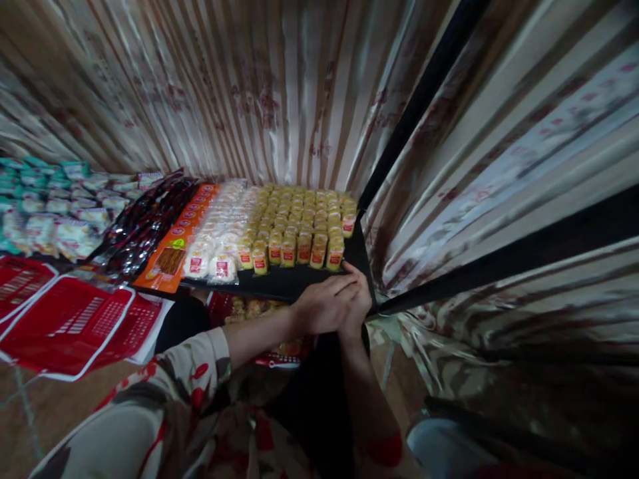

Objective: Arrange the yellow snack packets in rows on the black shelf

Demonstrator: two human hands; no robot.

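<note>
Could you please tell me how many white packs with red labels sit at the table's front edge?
2: the left white pack beside the orange pack, and the right white pack next to the yellow packs. More lie behind; some may be hidden.

Just beyond the clasped fingers point(355, 272), the black surface point(294, 282) carries rows of yellow packets point(299, 216) with red labels. Left of the fingers follow clear-wrapped white packets point(219, 229), an orange packet point(172, 256), dark shiny packets point(150, 219) and, farthest away, teal-and-white packets point(62, 203).
</note>
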